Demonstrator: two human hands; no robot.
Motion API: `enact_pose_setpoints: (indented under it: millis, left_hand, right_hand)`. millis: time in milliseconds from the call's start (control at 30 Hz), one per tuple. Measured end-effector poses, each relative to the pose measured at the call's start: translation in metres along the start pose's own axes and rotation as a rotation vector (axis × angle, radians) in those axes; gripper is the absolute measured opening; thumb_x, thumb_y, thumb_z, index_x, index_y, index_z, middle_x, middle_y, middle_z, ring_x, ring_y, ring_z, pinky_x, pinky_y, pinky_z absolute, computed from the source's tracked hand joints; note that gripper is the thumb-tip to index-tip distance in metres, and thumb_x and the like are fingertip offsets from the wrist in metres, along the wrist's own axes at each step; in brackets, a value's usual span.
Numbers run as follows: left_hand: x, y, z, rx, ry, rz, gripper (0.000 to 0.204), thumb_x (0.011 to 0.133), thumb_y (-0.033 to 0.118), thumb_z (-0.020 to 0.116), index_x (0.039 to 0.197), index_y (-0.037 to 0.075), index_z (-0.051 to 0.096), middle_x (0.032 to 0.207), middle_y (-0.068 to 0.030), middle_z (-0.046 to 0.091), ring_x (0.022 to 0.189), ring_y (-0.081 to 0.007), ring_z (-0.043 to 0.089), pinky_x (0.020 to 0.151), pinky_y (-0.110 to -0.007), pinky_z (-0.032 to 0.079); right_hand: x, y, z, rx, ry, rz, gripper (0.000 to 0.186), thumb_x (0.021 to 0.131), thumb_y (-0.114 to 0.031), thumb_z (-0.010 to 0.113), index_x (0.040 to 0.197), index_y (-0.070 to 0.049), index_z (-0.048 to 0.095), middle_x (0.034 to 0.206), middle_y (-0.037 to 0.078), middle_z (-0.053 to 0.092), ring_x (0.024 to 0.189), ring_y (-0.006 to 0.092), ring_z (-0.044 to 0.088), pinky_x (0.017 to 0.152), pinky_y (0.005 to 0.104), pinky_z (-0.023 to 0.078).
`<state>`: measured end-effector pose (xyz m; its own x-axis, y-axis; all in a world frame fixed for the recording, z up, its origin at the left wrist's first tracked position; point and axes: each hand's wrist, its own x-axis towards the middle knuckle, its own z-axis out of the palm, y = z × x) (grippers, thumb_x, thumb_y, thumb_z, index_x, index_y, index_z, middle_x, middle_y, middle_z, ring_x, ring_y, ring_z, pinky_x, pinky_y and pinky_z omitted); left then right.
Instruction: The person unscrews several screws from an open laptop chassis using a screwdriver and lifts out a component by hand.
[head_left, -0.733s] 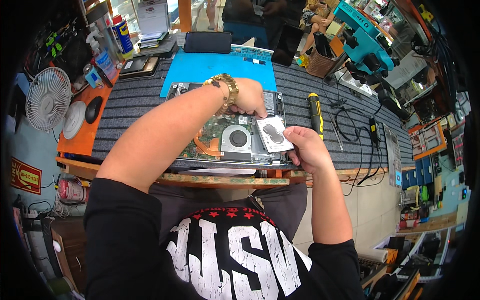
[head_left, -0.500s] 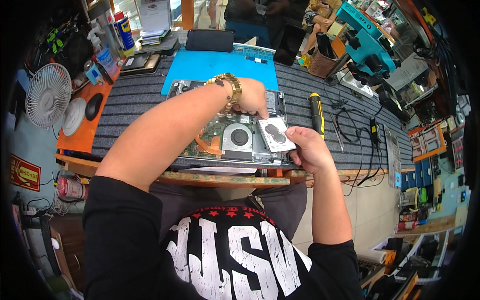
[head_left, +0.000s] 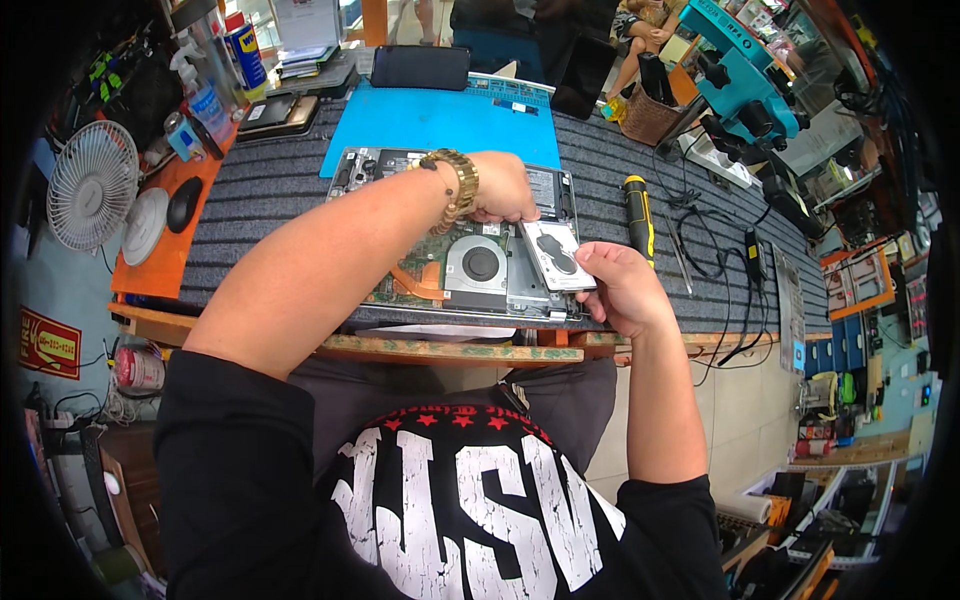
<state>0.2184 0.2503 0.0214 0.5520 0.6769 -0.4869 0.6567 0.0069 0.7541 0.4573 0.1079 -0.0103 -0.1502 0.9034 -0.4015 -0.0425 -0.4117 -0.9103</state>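
An opened laptop base point(head_left: 395, 300) lies on the bench with its green board, copper heat pipe and fan point(head_left: 478, 262) exposed. Between thumb and fingers, my right hand point(head_left: 625, 290) grips a silver hard drive point(head_left: 555, 250) by its near right corner. The drive is tilted over the laptop's near right bay, label side up. My left hand point(head_left: 505, 190), with a gold watch on its wrist, reaches across the board to the drive's far end. Its fingers are curled there, the index finger touching the drive's edge; what they pinch is hidden.
A yellow-black screwdriver point(head_left: 638, 220) and thin tweezers point(head_left: 680, 262) lie right of the laptop, near black cables point(head_left: 700, 225). Behind are a blue mat point(head_left: 440, 125) and a phone point(head_left: 420, 68). A teal microscope point(head_left: 750, 100) stands far right, a fan point(head_left: 92, 185) at left.
The drive has shifted slightly toward the far right and its tilt has changed a little, with my right hand still on it. My left hand stays at its far end. The view moved slightly.
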Motion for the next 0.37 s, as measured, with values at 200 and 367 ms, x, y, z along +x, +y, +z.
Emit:
enact_pose_setpoints:
  millis: [200, 367]
  left_hand:
    - [0.0016, -0.0057, 0.0001, 0.105, 0.041, 0.076, 0.022, 0.097, 0.024, 0.082, 0.096, 0.002, 0.081, 0.074, -0.002, 0.067, 0.059, -0.0133, 0.056, 0.055, -0.033, 0.045]
    - [0.0025, -0.0067, 0.0001, 0.252, 0.094, 0.175, 0.025, 0.093, 0.029, 0.083, 0.101, 0.006, 0.086, 0.083, -0.0071, 0.079, 0.066, -0.0227, 0.07, 0.062, -0.039, 0.055]
  right_hand:
    - [0.0016, -0.0001, 0.0003, 0.024, -0.002, -0.004, 0.023, 0.112, -0.019, 0.065, 0.106, 0.002, 0.072, 0.079, 0.008, 0.073, 0.05, 0.0103, 0.06, 0.041, 0.024, 0.043]
    - [0.0001, -0.0035, 0.003, 0.001, 0.021, 0.005, 0.023, 0.112, -0.018, 0.065, 0.109, 0.004, 0.072, 0.082, 0.009, 0.074, 0.053, 0.0108, 0.063, 0.043, 0.0237, 0.046]
